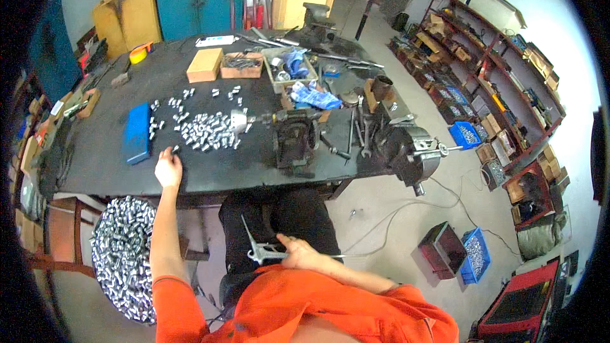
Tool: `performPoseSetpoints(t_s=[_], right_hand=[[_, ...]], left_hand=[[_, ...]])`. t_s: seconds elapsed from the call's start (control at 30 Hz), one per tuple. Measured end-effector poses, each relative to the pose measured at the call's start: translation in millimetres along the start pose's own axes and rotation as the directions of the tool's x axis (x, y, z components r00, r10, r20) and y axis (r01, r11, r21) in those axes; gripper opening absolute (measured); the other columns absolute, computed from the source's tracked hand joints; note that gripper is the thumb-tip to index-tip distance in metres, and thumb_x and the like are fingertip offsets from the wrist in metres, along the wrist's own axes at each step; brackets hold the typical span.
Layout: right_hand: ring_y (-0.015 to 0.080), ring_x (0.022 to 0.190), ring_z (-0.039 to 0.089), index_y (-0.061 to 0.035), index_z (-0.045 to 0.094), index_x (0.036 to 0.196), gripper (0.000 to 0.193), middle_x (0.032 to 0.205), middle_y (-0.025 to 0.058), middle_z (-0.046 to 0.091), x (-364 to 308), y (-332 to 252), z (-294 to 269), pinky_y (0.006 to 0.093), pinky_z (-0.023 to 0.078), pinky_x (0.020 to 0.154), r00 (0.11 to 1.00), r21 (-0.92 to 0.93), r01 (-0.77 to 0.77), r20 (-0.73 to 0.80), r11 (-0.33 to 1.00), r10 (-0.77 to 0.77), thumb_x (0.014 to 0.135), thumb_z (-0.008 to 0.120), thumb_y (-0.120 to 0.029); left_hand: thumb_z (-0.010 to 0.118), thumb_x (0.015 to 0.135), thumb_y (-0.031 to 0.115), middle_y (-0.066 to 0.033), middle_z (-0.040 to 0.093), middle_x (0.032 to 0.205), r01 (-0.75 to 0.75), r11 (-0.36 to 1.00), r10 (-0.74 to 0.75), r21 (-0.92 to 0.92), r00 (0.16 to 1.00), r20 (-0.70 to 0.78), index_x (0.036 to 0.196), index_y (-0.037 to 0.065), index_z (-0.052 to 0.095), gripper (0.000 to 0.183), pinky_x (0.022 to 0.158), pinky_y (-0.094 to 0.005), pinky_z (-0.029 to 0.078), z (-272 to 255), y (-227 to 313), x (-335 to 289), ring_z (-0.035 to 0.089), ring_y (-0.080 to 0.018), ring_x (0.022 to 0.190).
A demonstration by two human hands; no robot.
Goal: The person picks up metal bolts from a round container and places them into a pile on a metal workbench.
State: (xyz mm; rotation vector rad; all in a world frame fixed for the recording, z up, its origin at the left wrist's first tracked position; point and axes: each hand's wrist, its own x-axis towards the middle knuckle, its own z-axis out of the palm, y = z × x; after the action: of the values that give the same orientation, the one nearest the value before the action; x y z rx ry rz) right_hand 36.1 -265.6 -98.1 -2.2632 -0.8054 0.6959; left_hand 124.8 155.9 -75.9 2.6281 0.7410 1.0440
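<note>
My left hand (168, 168) reaches over the front left of the dark workbench. Its fingers are pinched at a small metal cylinder (176, 149), of which only the end shows. Just beyond lies a loose heap of shiny metal cylinders (206, 132), with more scattered to its left and behind. A blue plastic bin (137, 132) rests left of the heap. Close to my lap, my right hand (300, 254) is closed around an air blow gun (270, 254), whose thin nozzle points up and away to the left.
A bench vise (295, 140) stands mid-bench, with another vise (413, 155) at the right corner and wrenches (365, 133) between them. Left of my legs is a round container piled with metal cylinders (124, 260). Crates (441, 251) and a hose (406, 203) lie on the floor.
</note>
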Motion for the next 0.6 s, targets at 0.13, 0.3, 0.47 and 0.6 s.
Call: performPoseSetpoints(t_s=[0.13,0.3,0.47,0.6], right_hand=[[0.0443,0.099,0.055,0.0051,0.047,0.120,0.065,0.118,0.0283,0.045,16,11,15,0.0447,0.048,0.085,0.996,-0.148,0.088,0.034,0.985,-0.084,0.066,0.067,-0.025],[0.0392,0.093,0.059,0.0029,0.057,0.104,0.057,0.108,0.0255,0.055,21,-24,6,0.0422,0.050,0.080,0.997,-0.395,0.028,0.080,0.918,0.004,0.066,0.066,-0.039],[0.0346,0.081,0.063,-0.0085,0.065,0.085,0.028,0.082,0.0182,0.064,-37,10,-81,0.0431,0.050,0.075,0.977,-0.280,-0.192,0.039,0.940,0.211,0.064,0.063,-0.027],[0.0368,0.077,0.063,-0.0039,0.065,0.080,0.023,0.078,0.0231,0.062,-103,52,-124,0.0434,0.050,0.068,0.863,-0.290,-0.502,-0.109,0.815,0.493,0.066,0.055,-0.020]], left_hand=[[0.056,0.078,0.015,-0.0136,0.061,0.089,-0.045,0.996,0.040,-0.082,0.998,-0.054,0.101,0.008,0.062,0.025,0.067,-0.0430,0.049,8,-6,2,0.061,-0.0335,0.077],[0.055,0.078,0.016,-0.0139,0.061,0.085,-0.008,0.995,0.010,-0.095,1.000,0.015,0.102,0.009,0.063,0.026,0.067,-0.0420,0.049,11,-15,1,0.061,-0.0326,0.076],[0.055,0.077,0.018,-0.0120,0.064,0.088,-0.007,1.000,0.008,-0.026,1.000,0.029,0.104,0.011,0.063,0.029,0.071,-0.0419,0.050,10,-16,0,0.062,-0.0318,0.079],[0.054,0.078,0.019,-0.0129,0.065,0.093,0.029,0.999,-0.026,-0.032,0.996,0.082,0.106,0.010,0.063,0.031,0.074,-0.0413,0.049,11,-11,3,0.063,-0.0312,0.083]])
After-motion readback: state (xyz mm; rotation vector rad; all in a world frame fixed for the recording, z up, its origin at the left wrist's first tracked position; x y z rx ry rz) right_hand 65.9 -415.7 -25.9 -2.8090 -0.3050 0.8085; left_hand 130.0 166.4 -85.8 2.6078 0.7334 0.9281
